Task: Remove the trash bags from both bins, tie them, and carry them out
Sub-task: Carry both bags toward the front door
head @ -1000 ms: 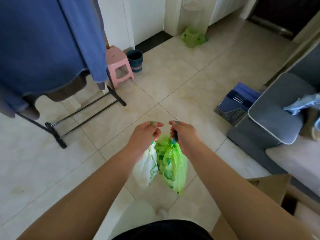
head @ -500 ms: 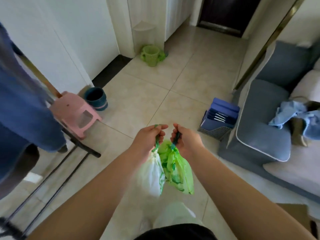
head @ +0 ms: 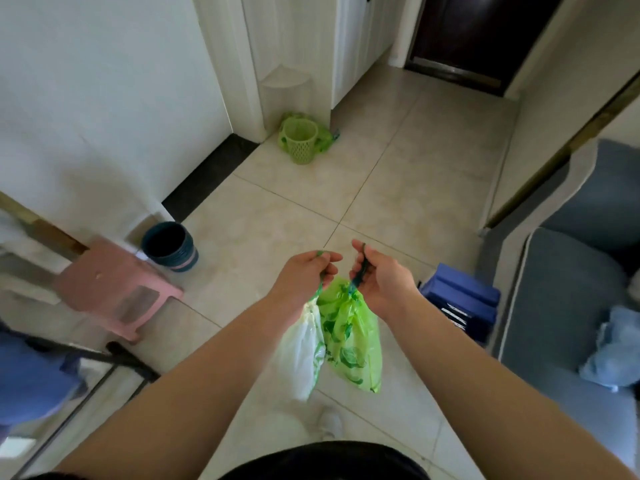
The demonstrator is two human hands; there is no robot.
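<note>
— So, what are we holding?

— Our left grip (head: pixel 304 275) is closed round the green tie at the neck of the white bag (head: pixel 300 355), with the fingers curled and the thumb on top. Our right grip (head: pixel 381 284) is clamped on the dark drawstring of the green bag (head: pixel 355 341), pinched between thumb and curled fingers.

— And where do the bags hang?

— Both hang just below our hands, above the tiled floor (head: pixel 311 209) and in front of our body. They touch side by side, the white bag on the left and the green bag on the right. Each neck is gathered tight under the grip that holds it.

— Where do we see the bins?

— The green basket bin (head: pixel 299 140) stands upright on the floor ahead of us, at the foot of the white wall corner. A piece of crumpled green plastic (head: pixel 325 138) lies just beside it on the right. The dark blue bin (head: pixel 169 245) stands upright to our left by the wall, just beside the pink stool (head: pixel 110 289). Both bins are well apart from the bags.

— What else is around us?

— A grey sofa (head: pixel 571 306) runs along our right, with a light blue cloth (head: pixel 616 351) lying on it. A blue file holder (head: pixel 464 303) sits on the floor between the sofa and our right forearm. A dark door (head: pixel 478 32) closes the far end of the floor. At the lower left we see a black rack foot (head: pixel 128 358) and some blue fabric (head: pixel 31 375), both blurred.
</note>
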